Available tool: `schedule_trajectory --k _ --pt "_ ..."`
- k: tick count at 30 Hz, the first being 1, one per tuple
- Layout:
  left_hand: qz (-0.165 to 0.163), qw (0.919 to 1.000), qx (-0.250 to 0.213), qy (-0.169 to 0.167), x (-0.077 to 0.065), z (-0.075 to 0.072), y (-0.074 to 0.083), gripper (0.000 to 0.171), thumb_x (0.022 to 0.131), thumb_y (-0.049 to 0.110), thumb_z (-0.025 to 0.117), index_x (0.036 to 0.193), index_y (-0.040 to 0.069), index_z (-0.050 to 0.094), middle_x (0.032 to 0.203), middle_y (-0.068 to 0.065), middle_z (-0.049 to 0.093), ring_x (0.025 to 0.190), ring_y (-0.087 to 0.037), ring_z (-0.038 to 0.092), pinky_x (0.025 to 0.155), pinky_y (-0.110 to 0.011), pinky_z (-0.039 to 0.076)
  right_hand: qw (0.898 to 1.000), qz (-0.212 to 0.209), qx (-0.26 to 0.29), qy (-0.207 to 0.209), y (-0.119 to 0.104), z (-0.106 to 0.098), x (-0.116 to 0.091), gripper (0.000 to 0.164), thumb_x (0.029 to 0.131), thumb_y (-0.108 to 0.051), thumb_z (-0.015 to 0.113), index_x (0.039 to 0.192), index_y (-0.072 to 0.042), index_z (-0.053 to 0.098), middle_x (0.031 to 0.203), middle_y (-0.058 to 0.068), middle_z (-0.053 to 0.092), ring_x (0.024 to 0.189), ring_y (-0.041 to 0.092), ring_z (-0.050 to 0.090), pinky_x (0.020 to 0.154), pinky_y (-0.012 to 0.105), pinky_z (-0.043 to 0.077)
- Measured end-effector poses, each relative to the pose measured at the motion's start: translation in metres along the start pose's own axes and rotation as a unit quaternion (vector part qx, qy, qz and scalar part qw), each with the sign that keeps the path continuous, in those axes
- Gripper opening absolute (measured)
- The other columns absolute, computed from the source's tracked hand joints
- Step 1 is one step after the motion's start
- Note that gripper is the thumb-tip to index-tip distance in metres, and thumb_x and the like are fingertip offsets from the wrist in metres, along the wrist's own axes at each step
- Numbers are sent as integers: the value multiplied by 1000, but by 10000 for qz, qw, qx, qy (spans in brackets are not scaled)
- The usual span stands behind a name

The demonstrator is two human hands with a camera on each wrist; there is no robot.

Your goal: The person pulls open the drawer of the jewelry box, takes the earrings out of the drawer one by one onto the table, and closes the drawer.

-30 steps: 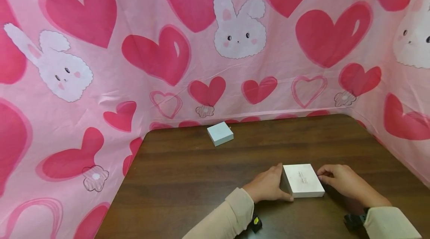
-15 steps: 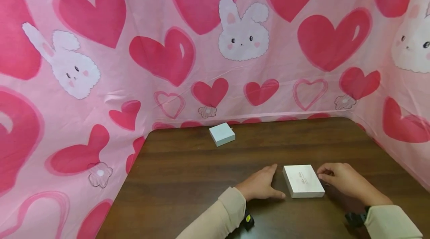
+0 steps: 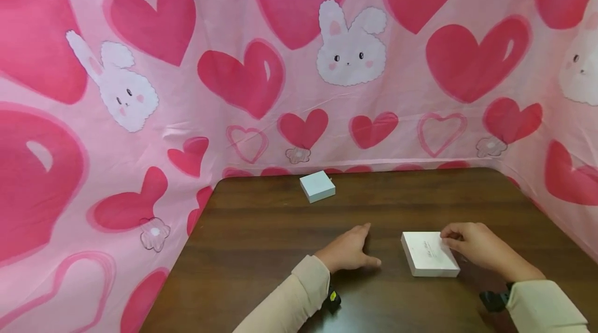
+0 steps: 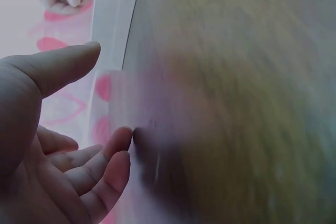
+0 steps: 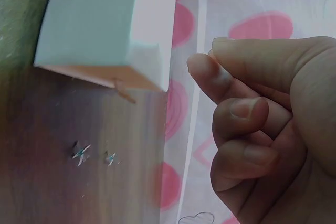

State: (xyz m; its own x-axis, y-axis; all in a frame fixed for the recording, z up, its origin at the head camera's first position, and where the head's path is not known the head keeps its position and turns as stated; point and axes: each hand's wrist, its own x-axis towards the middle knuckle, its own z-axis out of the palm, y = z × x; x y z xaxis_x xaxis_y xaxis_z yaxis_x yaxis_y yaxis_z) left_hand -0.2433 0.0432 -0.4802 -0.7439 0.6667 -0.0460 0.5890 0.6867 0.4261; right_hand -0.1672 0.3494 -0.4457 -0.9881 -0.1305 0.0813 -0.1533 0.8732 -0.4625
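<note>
A flat white box (image 3: 427,252) with fine printed lettering on its lid lies on the brown table. Left of it, apart from the box, my left hand (image 3: 348,250) is spread with thumb and fingers extended, holding nothing. My right hand (image 3: 476,247) is over the box's right back corner in the head view, thumb and index tips together, the other fingers curled. The right wrist view shows a pale glint on the index finger but no clear object in the pinch. There a short brown ribbon tab (image 5: 124,94) sticks out from the box (image 5: 89,24).
Two tiny shiny pieces (image 5: 81,153) lie on the table beside the box's tab side. A second pale box (image 3: 317,186) sits near the back edge of the wooden table (image 3: 261,218). Pink heart-and-rabbit cloth (image 3: 261,89) hangs behind and on both sides.
My left hand has let go of the box's left side and drawn away to the left. My right hand has shifted from beside the box to over its right back corner.
</note>
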Motion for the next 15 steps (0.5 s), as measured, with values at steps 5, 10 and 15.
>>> schedule_trajectory --k 5,10,15 --pt "28 9999 94 23 -2 -4 -10 94 83 55 71 153 8 29 153 -2 33 138 -12 32 107 -29 30 10000 -38 65 -24 -4 -1 6 6 88 -7 69 94 -9 69 80 -3 62 70 15 54 57 29 45" --pt "-61 9999 54 64 -8 -9 -21 94 83 53 72 153 9 29 153 -2 33 138 -13 32 107 -30 31 9997 -252 -1 -78 -11 -5 15 5 89 -11 70 93 -10 69 79 -4 62 71 14 55 60 31 46" --pt "-92 9999 23 91 -16 -15 -29 93 84 50 73 153 6 28 154 -5 33 139 -14 31 108 -31 30 9983 -553 -148 -136 -19 -9 25 4 89 -12 70 91 -9 69 78 -6 62 72 12 56 63 34 46"
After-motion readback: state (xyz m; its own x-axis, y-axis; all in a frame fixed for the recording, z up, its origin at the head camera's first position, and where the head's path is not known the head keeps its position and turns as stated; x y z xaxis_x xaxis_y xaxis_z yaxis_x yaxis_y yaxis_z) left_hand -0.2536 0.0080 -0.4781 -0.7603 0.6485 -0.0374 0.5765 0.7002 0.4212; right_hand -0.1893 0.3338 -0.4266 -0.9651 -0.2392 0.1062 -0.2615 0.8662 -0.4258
